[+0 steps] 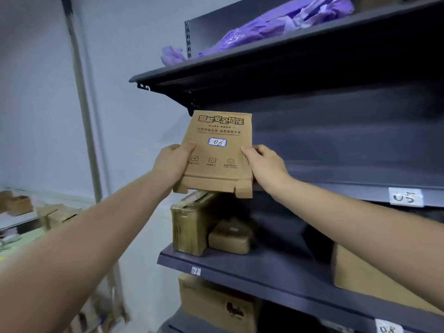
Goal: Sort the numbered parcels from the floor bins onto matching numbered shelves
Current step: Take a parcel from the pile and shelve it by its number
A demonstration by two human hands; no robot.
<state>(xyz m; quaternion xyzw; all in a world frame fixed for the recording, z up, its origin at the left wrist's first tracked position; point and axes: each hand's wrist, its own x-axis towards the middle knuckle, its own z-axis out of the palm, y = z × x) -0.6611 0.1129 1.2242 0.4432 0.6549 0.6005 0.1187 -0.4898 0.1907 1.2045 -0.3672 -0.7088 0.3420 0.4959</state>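
Observation:
A flat brown cardboard parcel (217, 152) with printed lettering and a white label reading 05 or 06 is held up in front of the dark shelving. My left hand (171, 164) grips its left edge, thumb on the front face. My right hand (263, 164) grips its right edge in the same way. The parcel is at the left end of the shelf (348, 191) whose front edge bears a white tag "05" (405, 197). Its lower edge hangs just over that shelf's front.
Purple plastic mailers (276, 27) lie on the shelf above. The shelf below, tagged "07" (195, 271), holds a taped box (189, 227), a small packet (229, 236) and a large carton (374, 280). Another carton (216, 306) stands lower. Boxes (57, 215) sit on the floor at left.

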